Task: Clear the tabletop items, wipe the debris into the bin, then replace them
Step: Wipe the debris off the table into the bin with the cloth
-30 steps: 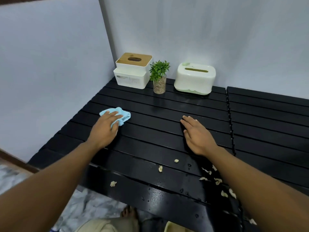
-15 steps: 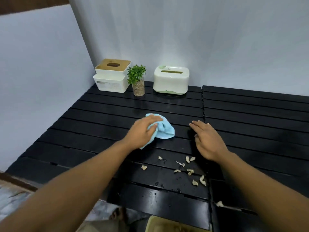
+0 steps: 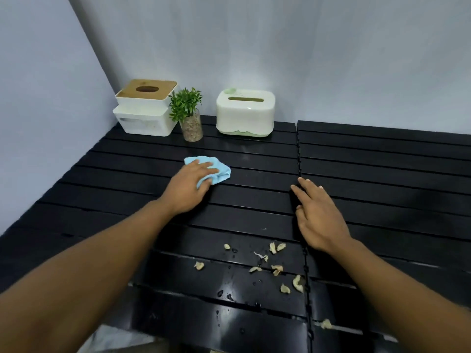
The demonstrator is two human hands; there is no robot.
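My left hand (image 3: 190, 186) holds a crumpled light blue cloth (image 3: 221, 171) down on the black slatted tabletop (image 3: 382, 174), fingers bent over it. To its right, my right hand (image 3: 318, 215) lies flat on the slats with fingers straight and holds nothing. Several pale debris scraps (image 3: 276, 268) and water drops lie near the front edge, between my forearms. One more scrap (image 3: 326, 324) sits at the front right.
Along the back wall stand a white tissue box with a wooden lid (image 3: 146, 108), a small green plant in a glass of pebbles (image 3: 188, 113) and a white-and-green tissue box (image 3: 246, 112). A seam (image 3: 297, 149) splits the tabletop. Marble floor (image 3: 109, 340) shows below left.
My left hand swept the cloth from the left to the middle, then moved it back toward the far side. My right hand stayed flat on the table.
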